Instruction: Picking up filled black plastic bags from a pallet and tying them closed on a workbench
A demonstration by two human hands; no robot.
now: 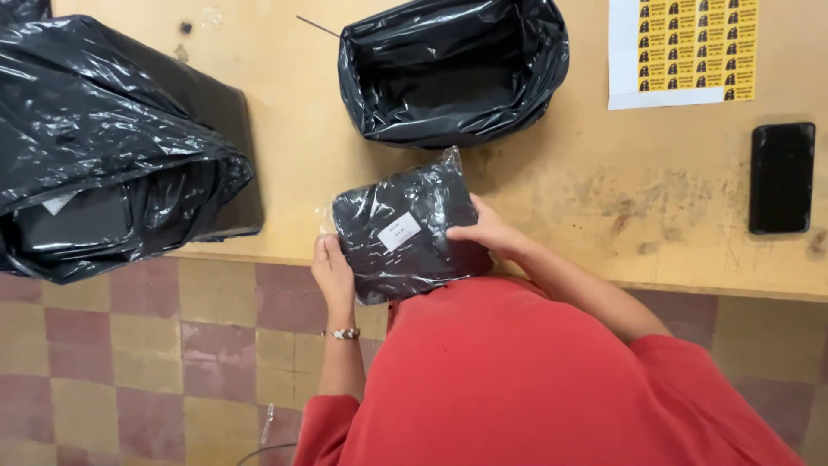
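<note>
Wooden table (552, 198): left hand (332, 274) and right hand (485, 231) each grip clamped on dark clear-wrapped packet (405, 231).

Packet (401, 233) sits at near edge of table (552, 181), partly overhanging it, btwn the two hands: left hand (331, 274) on its left side, right hand (485, 231) on its right. Lined bin (453, 69) on table just behind packet. Big bagged bundle (103, 147) far left, on table, hanging over near edge. Sticker sheet (686, 52) at back right. Phone (781, 177) right of packet, well apart, in front of sheet. Tiled floor (129, 362) below table edge.
</note>
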